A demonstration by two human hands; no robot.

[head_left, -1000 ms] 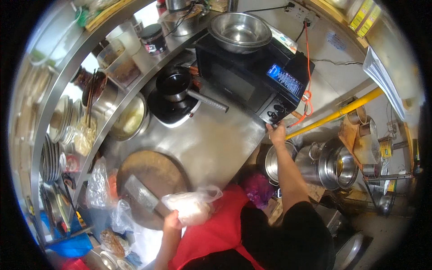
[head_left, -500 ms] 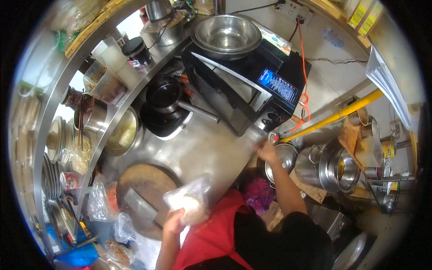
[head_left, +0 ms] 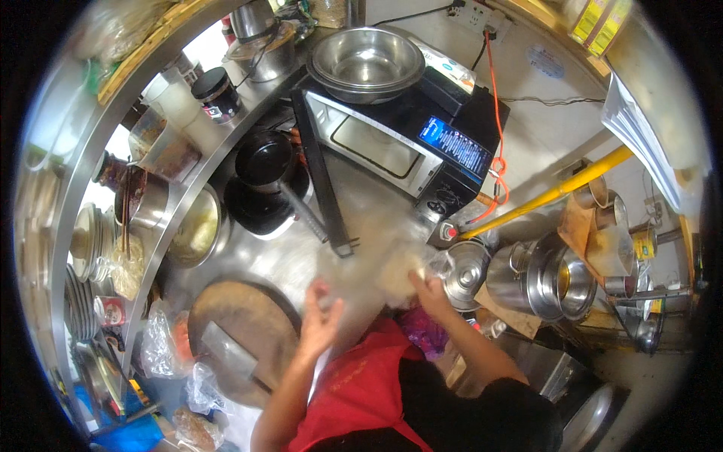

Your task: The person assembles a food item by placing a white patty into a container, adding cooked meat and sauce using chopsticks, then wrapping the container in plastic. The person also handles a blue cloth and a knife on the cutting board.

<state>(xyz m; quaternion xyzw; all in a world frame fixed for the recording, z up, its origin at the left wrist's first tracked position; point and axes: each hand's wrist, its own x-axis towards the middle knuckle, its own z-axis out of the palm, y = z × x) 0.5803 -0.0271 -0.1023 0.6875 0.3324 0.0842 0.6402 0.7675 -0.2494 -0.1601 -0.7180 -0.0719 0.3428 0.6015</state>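
My right hand [head_left: 431, 292] grips a clear plastic bag [head_left: 395, 273] with pale contents, smeared by motion, over the steel counter. What the bag holds I cannot make out. My left hand [head_left: 321, 325] is empty, its fingers apart and a little curled, to the left of the bag. Beyond both hands stands a black microwave oven [head_left: 468, 151], its door [head_left: 320, 169] swung wide to the left. The pale cavity [head_left: 376, 147] shows inside.
A round chopping board [head_left: 241, 309] bears a cleaver [head_left: 230, 352] left of my left hand. A black frying pan [head_left: 265, 160] sits beside the microwave door, its handle near it. Steel bowls [head_left: 367, 64] rest on the microwave. Lidded and open pots [head_left: 520, 275] stand at right.
The microwave door has swung open wider, away from my right hand. The bag has passed from my left hand to my right and moved right; my left hand has come up, emptied.
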